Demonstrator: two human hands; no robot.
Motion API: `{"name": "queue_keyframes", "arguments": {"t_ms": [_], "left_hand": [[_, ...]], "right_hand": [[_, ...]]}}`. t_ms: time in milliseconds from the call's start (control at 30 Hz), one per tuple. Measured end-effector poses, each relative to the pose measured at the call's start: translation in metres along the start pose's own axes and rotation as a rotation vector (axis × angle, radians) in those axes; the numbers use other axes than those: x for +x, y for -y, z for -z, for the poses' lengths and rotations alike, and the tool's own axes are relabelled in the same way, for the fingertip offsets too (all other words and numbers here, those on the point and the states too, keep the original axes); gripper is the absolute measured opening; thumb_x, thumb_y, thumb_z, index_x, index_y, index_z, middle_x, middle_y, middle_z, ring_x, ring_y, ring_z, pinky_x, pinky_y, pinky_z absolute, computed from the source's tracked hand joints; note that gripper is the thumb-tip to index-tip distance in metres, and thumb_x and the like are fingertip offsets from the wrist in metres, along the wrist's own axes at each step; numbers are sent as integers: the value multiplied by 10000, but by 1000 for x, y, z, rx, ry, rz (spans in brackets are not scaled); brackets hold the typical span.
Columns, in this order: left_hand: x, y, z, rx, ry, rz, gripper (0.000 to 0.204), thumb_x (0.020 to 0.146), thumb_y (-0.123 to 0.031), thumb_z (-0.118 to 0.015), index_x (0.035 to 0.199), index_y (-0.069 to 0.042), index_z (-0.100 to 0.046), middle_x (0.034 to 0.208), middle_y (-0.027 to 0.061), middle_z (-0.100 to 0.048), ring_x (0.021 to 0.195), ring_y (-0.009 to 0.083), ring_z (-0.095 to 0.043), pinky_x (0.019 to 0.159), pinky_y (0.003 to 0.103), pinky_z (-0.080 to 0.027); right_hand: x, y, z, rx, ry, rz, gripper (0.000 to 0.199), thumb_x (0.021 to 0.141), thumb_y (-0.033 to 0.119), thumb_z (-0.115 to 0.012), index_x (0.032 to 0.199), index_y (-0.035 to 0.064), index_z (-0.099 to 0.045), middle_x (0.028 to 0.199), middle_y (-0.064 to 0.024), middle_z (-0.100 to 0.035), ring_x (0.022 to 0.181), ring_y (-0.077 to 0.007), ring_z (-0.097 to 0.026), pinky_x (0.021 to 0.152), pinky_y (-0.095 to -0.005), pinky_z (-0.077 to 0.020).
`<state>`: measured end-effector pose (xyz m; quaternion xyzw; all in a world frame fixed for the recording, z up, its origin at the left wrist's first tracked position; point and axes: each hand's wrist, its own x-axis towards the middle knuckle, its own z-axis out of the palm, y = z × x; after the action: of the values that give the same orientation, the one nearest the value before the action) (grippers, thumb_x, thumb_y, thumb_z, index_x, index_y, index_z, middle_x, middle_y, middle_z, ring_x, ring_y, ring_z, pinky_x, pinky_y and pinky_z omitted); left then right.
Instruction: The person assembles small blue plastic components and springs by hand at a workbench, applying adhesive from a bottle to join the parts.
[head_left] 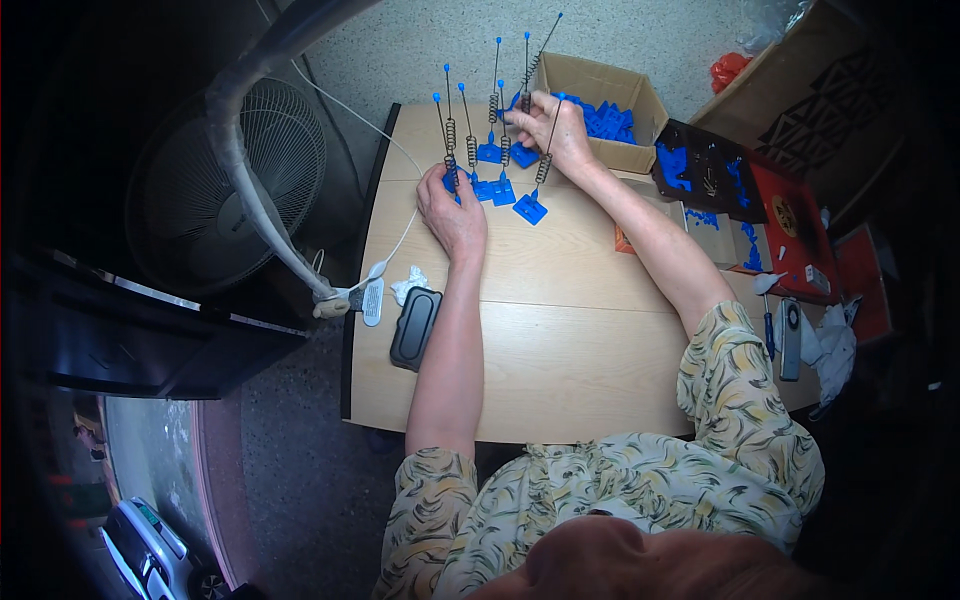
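Observation:
Several blue plastic bases, each with an upright thin rod and a small metal spring, stand in a cluster [492, 150] at the far side of the wooden table [560, 340]. My left hand [452, 208] rests at the cluster's left edge, fingers on one blue base with its rod. My right hand [553, 128] reaches in from the right and pinches a rod with a spring, whose blue base [530, 208] sits just below. An open cardboard box [612, 112] with loose blue parts lies right behind my right hand.
A black case [415, 328], a crumpled white tissue [409, 283] and a white cable lie near the table's left edge. A floor fan [225, 180] stands to the left. Black and red trays with blue parts [720, 175] and cardboard boxes crowd the right.

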<state>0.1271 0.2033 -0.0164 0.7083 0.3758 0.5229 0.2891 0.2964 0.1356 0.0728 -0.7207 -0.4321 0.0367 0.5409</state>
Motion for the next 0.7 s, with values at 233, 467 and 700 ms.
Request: {"name": "queue_keyframes", "arguments": {"t_ms": [233, 467, 700], "left_hand": [[-1, 1, 3, -30, 8, 10, 297, 930, -176, -680, 1179, -23, -632, 1243, 137, -616, 1193, 347, -562, 1026, 468, -424], [1, -9, 2, -9, 38, 68, 317, 916, -162, -681, 1207, -49, -629, 1254, 116, -615, 1209, 343, -555, 1042, 475, -411], [-4, -5, 1, 1, 29, 46, 327, 902, -127, -690, 1211, -44, -623, 1251, 132, -614, 1201, 344, -557, 1043, 475, -412]], "right_hand": [[-7, -9, 11, -71, 169, -79, 234, 892, 135, -804, 949, -55, -679, 745, -96, -729, 624, -101, -704, 523, -248, -554], [67, 18, 68, -309, -22, -75, 303, 915, 153, -737, 1060, -110, -691, 776, -104, -730, 548, -121, -668, 477, -274, -538], [144, -23, 50, -357, -72, -294, 422, 901, 364, -742, 688, 0, -741, 607, -73, -694, 510, -157, -634, 527, -331, -533]]}}
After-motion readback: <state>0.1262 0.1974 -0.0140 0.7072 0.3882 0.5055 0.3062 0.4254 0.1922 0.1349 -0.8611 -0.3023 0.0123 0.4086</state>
